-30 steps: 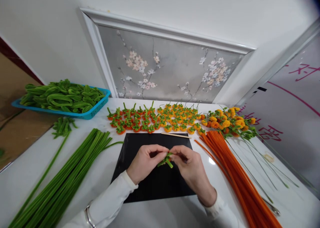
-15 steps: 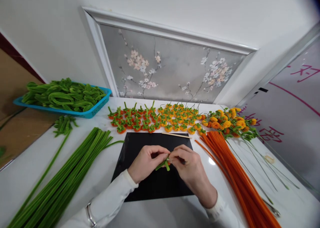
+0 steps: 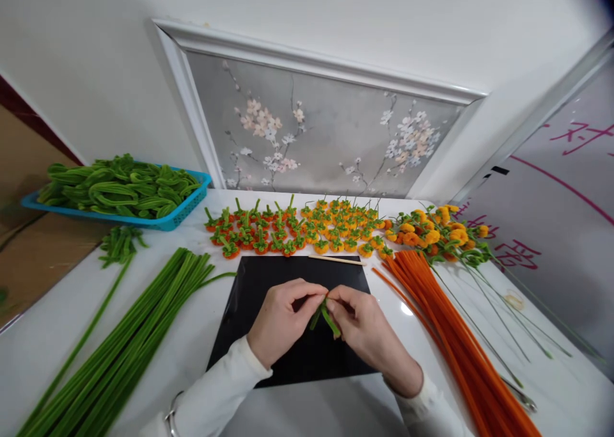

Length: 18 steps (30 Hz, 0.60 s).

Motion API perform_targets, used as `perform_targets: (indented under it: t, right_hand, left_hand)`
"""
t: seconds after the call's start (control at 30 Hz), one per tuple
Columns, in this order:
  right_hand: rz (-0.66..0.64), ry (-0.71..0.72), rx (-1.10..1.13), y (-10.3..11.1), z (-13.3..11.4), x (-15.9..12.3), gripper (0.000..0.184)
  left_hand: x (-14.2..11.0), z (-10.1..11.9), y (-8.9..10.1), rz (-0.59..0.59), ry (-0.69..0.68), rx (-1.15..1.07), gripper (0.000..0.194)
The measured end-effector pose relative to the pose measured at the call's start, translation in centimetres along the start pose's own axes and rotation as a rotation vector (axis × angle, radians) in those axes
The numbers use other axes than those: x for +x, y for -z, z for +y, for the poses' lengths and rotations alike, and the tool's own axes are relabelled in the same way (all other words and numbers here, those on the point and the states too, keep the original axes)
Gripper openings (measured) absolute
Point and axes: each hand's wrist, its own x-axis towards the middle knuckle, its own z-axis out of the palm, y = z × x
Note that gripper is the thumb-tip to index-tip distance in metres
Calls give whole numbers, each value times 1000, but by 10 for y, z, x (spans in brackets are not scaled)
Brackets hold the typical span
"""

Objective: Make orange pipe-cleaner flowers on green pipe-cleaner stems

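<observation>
Over the black mat (image 3: 268, 360), my left hand (image 3: 288, 318) and my right hand (image 3: 364, 325) meet fingertip to fingertip. Both pinch a short green pipe cleaner piece (image 3: 330, 322), whose fuzzy ends hang below the fingers. A little orange shows at the pinch, mostly covered by my fingertips. Just beyond the mat stand rows of small orange pipe cleaner pumpkins (image 3: 261, 244) with green tops, and yellow ones (image 3: 336, 229) beside them on the right. A thin wooden stick (image 3: 337, 260) lies along the mat's far edge.
Long green pipe cleaners (image 3: 119, 341) lie at left and orange ones (image 3: 446, 334) at right. A blue basket (image 3: 180, 214) of bent green pieces stands back left. Yellow-orange pipe cleaner flowers (image 3: 432, 235) lie back right, near scissors (image 3: 520, 395). A wall with a framed panel (image 3: 330, 143) rises behind.
The green ends under my fingers have swung; one now points down and to the right. My fingertips have shifted slightly. The orange bit is more covered. The view has tilted a little.
</observation>
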Motion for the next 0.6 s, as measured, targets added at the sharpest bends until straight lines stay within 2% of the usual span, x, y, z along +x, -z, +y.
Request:
perform_targets:
  t: [0.1,0.23,0.5,0.6]
  right_hand:
    - [89,170,-251,1,-2,0,22]
    - [173,183,-443,0,0,2,23]
    - [191,202,-591,2,2,2,23]
    - [192,204,-516,6,4,3,21]
  left_hand:
    - [2,-4,-1,-8,123,-161,17]
    - [2,-4,-2,-5,224,-325,19]
    - [3,2,3,-109,439,-622,23]
    - [5,1,4,-140,448,-660,22]
